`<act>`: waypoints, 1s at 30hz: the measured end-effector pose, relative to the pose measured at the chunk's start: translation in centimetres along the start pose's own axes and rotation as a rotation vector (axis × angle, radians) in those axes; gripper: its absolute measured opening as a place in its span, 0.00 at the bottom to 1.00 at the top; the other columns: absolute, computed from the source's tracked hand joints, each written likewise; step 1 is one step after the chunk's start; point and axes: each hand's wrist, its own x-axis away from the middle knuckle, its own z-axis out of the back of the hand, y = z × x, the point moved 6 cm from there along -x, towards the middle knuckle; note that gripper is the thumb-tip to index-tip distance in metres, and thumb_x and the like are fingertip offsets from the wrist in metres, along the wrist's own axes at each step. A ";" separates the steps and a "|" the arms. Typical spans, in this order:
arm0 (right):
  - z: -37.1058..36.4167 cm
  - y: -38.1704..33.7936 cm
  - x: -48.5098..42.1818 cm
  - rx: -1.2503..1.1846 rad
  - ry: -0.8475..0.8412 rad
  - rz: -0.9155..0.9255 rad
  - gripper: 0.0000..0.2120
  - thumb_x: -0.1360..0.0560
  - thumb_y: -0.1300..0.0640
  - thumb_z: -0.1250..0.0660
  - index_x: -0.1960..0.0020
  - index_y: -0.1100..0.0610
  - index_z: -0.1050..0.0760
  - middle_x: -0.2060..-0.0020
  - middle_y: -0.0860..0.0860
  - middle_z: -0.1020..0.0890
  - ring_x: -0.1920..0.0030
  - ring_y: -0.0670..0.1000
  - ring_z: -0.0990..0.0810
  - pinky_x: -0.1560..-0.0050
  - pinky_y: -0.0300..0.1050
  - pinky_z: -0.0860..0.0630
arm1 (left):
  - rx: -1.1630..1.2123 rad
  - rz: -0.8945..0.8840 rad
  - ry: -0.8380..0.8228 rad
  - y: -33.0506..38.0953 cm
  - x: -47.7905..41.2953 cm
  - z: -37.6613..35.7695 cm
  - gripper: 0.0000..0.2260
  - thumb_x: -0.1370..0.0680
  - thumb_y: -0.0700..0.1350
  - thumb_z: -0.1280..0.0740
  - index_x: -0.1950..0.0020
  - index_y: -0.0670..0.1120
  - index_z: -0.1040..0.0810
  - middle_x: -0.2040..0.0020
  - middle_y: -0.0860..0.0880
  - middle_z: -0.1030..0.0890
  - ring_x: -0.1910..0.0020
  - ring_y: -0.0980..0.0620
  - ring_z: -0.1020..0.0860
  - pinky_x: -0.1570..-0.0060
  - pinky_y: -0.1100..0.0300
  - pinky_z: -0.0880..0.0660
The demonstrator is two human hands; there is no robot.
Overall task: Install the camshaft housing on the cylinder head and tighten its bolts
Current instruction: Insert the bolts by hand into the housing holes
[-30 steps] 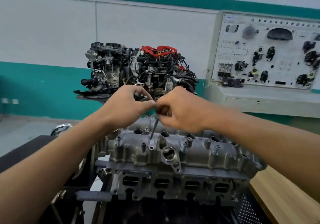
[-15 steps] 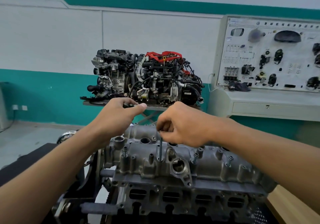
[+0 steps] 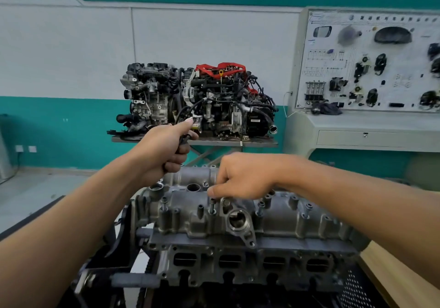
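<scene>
The grey aluminium camshaft housing [image 3: 281, 214] sits on the cylinder head [image 3: 250, 265] in the lower middle of the head view. Several bolts stand in its bosses. My right hand [image 3: 242, 176] reaches over the housing's top, thumb and fingertips pinched on the head of one bolt [image 3: 212, 206] that stands upright in a hole left of the round port. My left hand [image 3: 164, 150] is raised above the housing's left end, closed around a few dark spare bolts [image 3: 184, 139].
Two display engines [image 3: 197, 100] sit on a metal table behind the work. A white training panel [image 3: 371, 62] with mounted parts stands at the right. A wooden bench top [image 3: 392, 281] is at lower right, and the black engine stand [image 3: 114, 248] at lower left.
My right hand has lowered the long bolt into its hole until only the head shows. My left hand has drawn apart from the right one, up and to the left.
</scene>
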 end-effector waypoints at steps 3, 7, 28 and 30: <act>0.9 1.2 -0.7 -0.193 -0.039 -0.103 0.24 0.17 0.46 0.41 0.61 0.58 0.18 0.68 0.51 0.18 0.70 0.49 0.27 0.63 0.48 0.26 | 0.082 0.064 -0.025 0.0 -0.9 0.0 0.17 0.16 0.58 0.43 0.49 0.45 0.24 0.74 0.51 0.34 0.80 0.57 0.42 0.83 0.68 0.46; 5.4 2.2 -3.2 -0.488 0.369 -0.078 0.17 0.19 0.46 0.36 0.57 0.57 0.18 0.68 0.47 0.18 0.72 0.43 0.24 0.70 0.40 0.26 | 0.087 0.048 -0.016 0.5 -2.3 0.2 0.16 0.16 0.56 0.44 0.54 0.46 0.28 0.74 0.50 0.33 0.80 0.56 0.42 0.83 0.68 0.47; 3.5 8.3 -7.8 -0.147 0.617 -0.094 0.06 0.22 0.58 0.31 0.49 0.58 0.17 0.59 0.53 0.15 0.58 0.50 0.18 0.50 0.49 0.20 | -0.357 -0.168 0.033 -2.0 -9.0 0.6 0.13 0.16 0.49 0.42 0.54 0.43 0.24 0.75 0.53 0.33 0.79 0.56 0.39 0.80 0.64 0.44; 3.2 8.4 -8.0 -0.162 0.649 -0.076 0.05 0.22 0.59 0.31 0.49 0.59 0.18 0.57 0.53 0.15 0.56 0.52 0.18 0.50 0.51 0.20 | -0.195 -0.080 0.003 -2.3 -9.1 0.0 0.08 0.17 0.45 0.41 0.51 0.44 0.26 0.75 0.51 0.34 0.80 0.56 0.40 0.81 0.65 0.46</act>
